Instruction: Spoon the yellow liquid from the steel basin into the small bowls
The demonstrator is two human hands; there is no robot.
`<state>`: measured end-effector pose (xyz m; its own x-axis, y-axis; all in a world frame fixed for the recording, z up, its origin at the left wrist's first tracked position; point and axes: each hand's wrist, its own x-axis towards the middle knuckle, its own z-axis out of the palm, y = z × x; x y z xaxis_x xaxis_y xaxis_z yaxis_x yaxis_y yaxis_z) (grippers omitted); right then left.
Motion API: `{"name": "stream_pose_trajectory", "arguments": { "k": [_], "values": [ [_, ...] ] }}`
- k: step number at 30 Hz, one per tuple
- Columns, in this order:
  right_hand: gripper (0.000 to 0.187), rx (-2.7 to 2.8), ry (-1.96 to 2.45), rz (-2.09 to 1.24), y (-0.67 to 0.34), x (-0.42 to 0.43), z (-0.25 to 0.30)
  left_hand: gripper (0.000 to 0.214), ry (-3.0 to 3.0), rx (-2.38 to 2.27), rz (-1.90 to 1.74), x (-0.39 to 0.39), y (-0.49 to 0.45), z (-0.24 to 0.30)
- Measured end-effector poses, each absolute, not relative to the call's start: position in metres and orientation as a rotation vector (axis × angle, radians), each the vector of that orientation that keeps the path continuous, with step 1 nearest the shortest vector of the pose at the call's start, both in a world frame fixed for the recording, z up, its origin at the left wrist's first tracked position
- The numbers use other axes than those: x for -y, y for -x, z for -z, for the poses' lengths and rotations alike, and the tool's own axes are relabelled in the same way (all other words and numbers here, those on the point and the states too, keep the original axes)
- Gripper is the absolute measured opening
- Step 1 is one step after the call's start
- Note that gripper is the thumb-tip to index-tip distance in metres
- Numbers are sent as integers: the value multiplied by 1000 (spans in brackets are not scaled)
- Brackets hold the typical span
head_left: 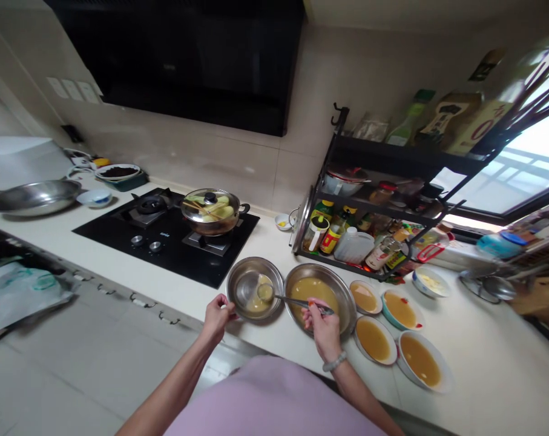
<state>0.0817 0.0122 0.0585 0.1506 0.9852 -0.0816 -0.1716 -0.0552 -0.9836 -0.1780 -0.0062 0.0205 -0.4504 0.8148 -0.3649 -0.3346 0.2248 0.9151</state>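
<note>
My left hand [220, 316] pinches the rim of a metal bowl [243, 284] at its near left side. A little yellowish liquid [257, 304] lies in the bottom of that bowl. My right hand [322, 321] is closed around the handle of a ladle [296, 301], whose round head is in or just over the left bowl's liquid. Beneath my right hand stands a second metal bowl [349, 293], with much more of the yellow-brown liquid in it. Several smaller bowls of similar liquid, among them a white bowl [394, 351], sit to its right.
A lidded pan [210, 225] stands on the black gas stove [120, 227] behind left. A black rack [347, 200] of bottles and jars is at the back right. Far left are a large metal basin [38, 197] and a small bowl [95, 198].
</note>
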Motion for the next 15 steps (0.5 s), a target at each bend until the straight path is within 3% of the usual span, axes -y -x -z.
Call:
{"name": "stream_pose_trajectory", "arguments": {
  "k": [15],
  "values": [
    [47, 752, 1194, -1134, -126, -9, -94, 33, -474, -1521, -1428, 3, 177, -22]
  ]
}}
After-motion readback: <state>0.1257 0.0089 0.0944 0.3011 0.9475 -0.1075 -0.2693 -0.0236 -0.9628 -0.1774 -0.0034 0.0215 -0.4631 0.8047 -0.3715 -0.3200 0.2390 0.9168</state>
